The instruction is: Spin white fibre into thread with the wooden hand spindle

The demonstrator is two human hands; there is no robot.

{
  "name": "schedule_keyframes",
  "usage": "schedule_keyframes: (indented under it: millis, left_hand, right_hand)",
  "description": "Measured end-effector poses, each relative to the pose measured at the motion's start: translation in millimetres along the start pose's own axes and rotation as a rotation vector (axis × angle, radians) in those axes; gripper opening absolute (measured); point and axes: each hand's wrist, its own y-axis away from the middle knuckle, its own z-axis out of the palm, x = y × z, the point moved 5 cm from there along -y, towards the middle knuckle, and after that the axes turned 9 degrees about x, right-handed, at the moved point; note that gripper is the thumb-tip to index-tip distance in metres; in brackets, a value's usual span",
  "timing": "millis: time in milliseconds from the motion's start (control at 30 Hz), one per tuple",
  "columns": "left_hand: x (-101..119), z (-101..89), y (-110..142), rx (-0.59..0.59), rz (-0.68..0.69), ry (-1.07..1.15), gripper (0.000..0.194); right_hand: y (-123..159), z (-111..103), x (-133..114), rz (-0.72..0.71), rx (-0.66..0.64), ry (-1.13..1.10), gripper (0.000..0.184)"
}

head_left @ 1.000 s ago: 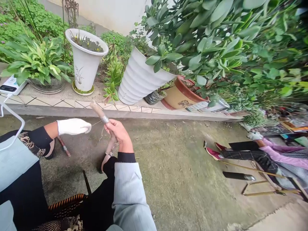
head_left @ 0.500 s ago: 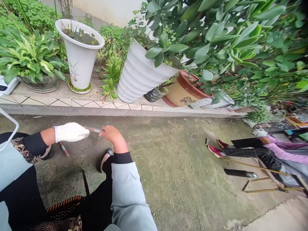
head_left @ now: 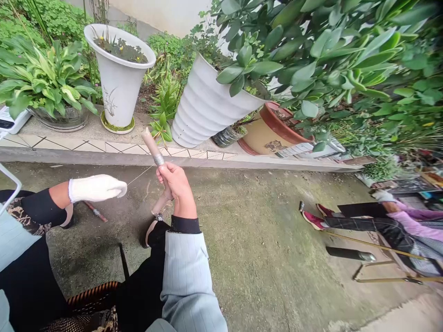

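I've got the right hand point(head_left: 175, 184) closed round a wooden rod point(head_left: 151, 147) with a metal ferrule, tilted over the concrete ground point(head_left: 259, 240). Left hand point(head_left: 97, 188), white-gloved, pinches a thin thread point(head_left: 140, 175) running toward the rod. White planter point(head_left: 119, 90) beyond.

This is an outdoor yard at a home. Rough concrete ground point(head_left: 263, 258) meets a low tiled ledge point(head_left: 114, 147) lined with garden plants. At upper left stand a broad-leaved hosta point(head_left: 44, 78) and a white flared flowerpot point(head_left: 119, 78). Mid-frame are a ribbed white pot point(head_left: 211, 106) and a terracotta pot point(head_left: 273, 131), with a pale wall point(head_left: 155, 14) along the top.
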Motion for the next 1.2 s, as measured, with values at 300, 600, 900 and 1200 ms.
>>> schedule_keyframes:
  millis: [300,600,900,1200]
  left_hand:
    - [-4,0.3,9,-0.096,0.069,-0.051,0.030]
    - [-33,-4.2,7,-0.011,-0.060,0.001,0.033]
    - [7,11.7,5,-0.087,0.066,0.098,0.030]
    - [6,2.2,5,-0.056,0.120,-0.002,0.031]
  right_hand:
    - [5,27,34,0.074,-0.338,1.106,0.014]
    - [39,54,14,0.108,-0.987,0.318,0.049]
    - [-2,-2,4,-0.072,0.084,0.232,0.033]
    - [2,25,40,0.060,-0.257,1.143,0.018]
